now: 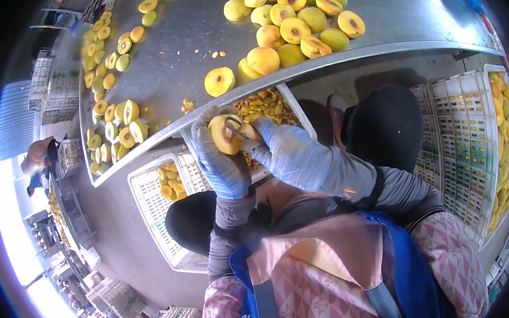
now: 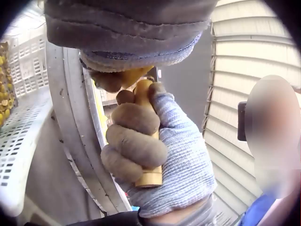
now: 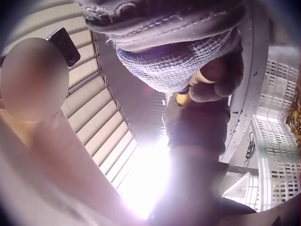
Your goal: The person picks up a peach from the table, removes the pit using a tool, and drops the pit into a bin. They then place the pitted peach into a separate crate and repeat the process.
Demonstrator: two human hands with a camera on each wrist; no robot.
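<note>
A yellow peach half [image 1: 220,142] sits in my gloved left hand [image 1: 223,169], cut face up, with fingers wrapped round its far side. My gloved right hand [image 1: 294,154] grips a pitting knife by its wooden handle [image 2: 151,178], whose butt end pokes out below the curled fingers in the left wrist view. The knife's curved metal blade [image 1: 233,124] lies over the middle of the cut face, at the pit. Both hands are close together just off the metal table's near edge. In the right wrist view, the glove cuff hides most of the peach.
Peach halves [image 1: 294,30] are heaped on the metal table [image 1: 185,36], with more along its left side [image 1: 115,129]. Below the hands, a bin holds pits and scraps [image 1: 272,103]. White crates of peaches stand at left [image 1: 147,205] and right [image 1: 458,142].
</note>
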